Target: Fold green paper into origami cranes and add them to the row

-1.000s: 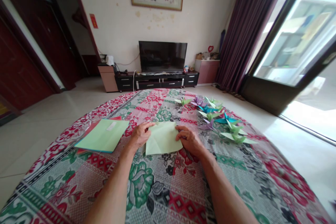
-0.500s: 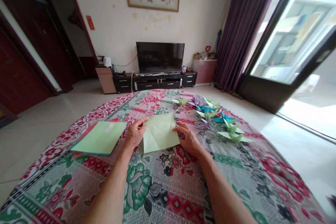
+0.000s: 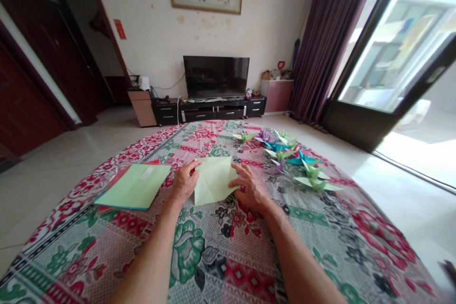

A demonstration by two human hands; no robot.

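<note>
At the left of the floral-patterned cloth covering the table lies a flat stack of coloured paper squares with a pale green sheet on top, untouched and in the same spot as a second ago. Just right of it, the left hand pinches the left edge of the creased pale green paper square, thumb on top and fingers curled under, a narrow grip on the sheet. A second ago that sheet lay spread flat between both hands. Now its right side has been drawn inward, so it looks narrower and its near corner comes to a point. I judge a fold is being made along one of the creases. The right hand rests on the sheet's right edge with fingers spread, pressing rather than gripping. Further right and beyond the hands, the cluster of folded paper cranes in green, blue and purple sits unchanged.
</note>
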